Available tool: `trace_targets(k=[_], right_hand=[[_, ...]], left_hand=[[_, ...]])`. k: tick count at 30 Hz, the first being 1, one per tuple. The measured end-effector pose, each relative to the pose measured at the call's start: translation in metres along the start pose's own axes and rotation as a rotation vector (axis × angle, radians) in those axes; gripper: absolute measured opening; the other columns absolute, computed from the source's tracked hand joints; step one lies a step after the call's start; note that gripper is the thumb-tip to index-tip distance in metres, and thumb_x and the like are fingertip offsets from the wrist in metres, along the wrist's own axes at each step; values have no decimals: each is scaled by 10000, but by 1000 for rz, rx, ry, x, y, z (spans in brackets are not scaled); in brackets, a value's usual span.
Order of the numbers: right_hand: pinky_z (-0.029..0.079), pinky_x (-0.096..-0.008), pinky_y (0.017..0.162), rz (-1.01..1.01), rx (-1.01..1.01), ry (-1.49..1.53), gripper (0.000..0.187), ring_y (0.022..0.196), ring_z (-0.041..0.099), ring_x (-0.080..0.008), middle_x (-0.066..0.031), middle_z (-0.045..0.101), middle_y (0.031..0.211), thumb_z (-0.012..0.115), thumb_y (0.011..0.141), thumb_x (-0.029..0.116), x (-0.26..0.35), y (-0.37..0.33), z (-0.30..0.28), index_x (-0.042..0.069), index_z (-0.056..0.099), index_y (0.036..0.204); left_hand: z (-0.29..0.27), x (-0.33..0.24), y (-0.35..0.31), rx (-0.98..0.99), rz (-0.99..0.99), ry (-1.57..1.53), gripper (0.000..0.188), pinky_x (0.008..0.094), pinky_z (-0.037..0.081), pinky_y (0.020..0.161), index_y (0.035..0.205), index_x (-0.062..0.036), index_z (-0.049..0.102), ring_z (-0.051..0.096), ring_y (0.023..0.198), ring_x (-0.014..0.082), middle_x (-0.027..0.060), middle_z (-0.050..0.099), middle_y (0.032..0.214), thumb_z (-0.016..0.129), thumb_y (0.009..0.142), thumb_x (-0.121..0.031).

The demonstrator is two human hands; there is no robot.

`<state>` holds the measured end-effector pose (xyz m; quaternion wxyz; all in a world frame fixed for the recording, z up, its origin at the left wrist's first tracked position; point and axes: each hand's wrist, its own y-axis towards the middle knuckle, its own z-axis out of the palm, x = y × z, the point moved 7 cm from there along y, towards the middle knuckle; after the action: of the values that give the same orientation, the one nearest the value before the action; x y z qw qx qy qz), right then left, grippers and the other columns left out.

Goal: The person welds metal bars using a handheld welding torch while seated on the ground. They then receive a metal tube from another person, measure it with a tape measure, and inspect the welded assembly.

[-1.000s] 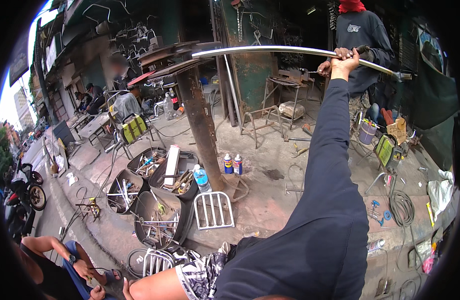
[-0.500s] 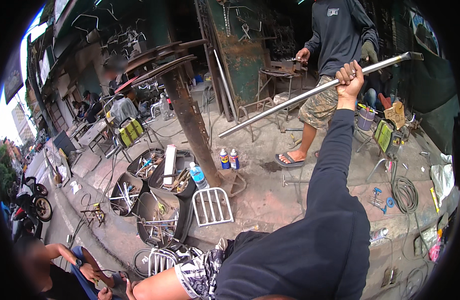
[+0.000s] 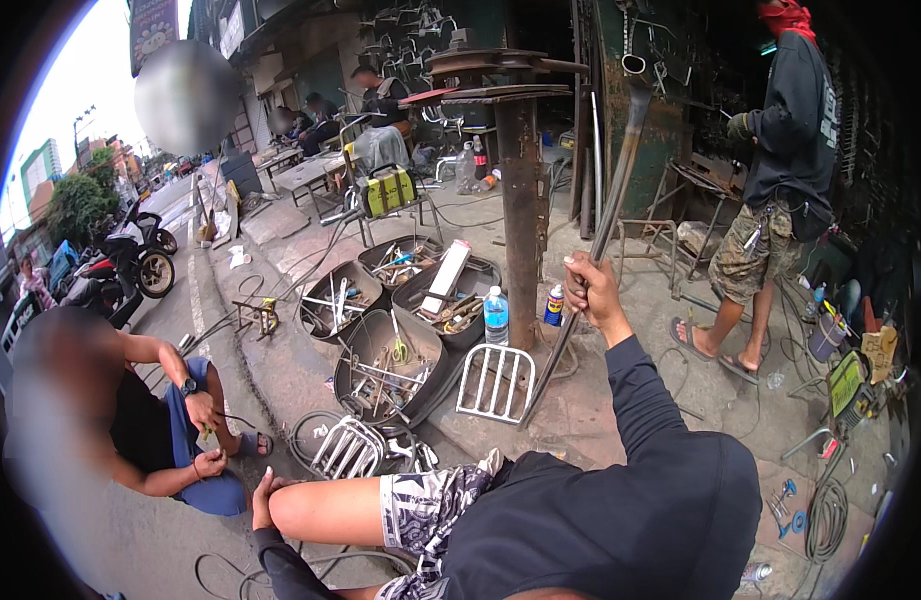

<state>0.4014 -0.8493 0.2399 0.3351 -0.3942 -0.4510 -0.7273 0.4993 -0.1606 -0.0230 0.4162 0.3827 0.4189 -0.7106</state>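
Note:
My right hand (image 3: 592,295) is wrapped round a long metal pipe (image 3: 612,205), gripping it below its middle. The pipe stands nearly upright, leaning a little; its upper end is flattened and darkened. Its lower end comes down beside a small silver barred rack (image 3: 495,388). My left hand (image 3: 264,498) lies against my bent knee with nothing visible in it; part of its fingers is hidden by the leg. Behind the pipe rises a thick rusty post (image 3: 521,220) with round plates on top.
Black bins (image 3: 390,365) of tools stand ahead, near a water bottle (image 3: 495,318) and a spray can (image 3: 553,305). A person (image 3: 130,410) squats at left, handling something small. Another person (image 3: 780,170) stands at right. Cables (image 3: 826,520) coil on the floor.
The pipe has swung from a slanting, raised position to nearly upright, its lower end now down by the rack. The view has turned left, bringing my left hand more into sight. The standing person has turned away.

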Motion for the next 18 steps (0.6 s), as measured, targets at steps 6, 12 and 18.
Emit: trace_targets(k=[6,12,18], right_hand=[[322,-273,405,152,262,79,393,404,389,-90,23,390,539,646,989,221,-85,34,123,145,400,692],[303,-255,426,264,532,202,345,443,367,-75,27,391,582,637,1020,195,-145,50,255,120,454,737],[300,-247,423,309,783,280,357,441,369,-68,24,393,563,634,1030,179,-183,49,378,113,465,723]], left_hand=[[5,-35,-39,-282,216,602,528,320,499,933,1095,91,741,680,1009,204,150,755,1105,571,1055,-407],[-21,-28,-56,-514,60,736,476,349,504,852,1026,33,726,656,886,193,136,735,918,645,997,-436],[-46,-19,-78,-586,-282,863,568,369,523,885,1149,46,716,682,971,215,139,740,1024,706,934,-480]])
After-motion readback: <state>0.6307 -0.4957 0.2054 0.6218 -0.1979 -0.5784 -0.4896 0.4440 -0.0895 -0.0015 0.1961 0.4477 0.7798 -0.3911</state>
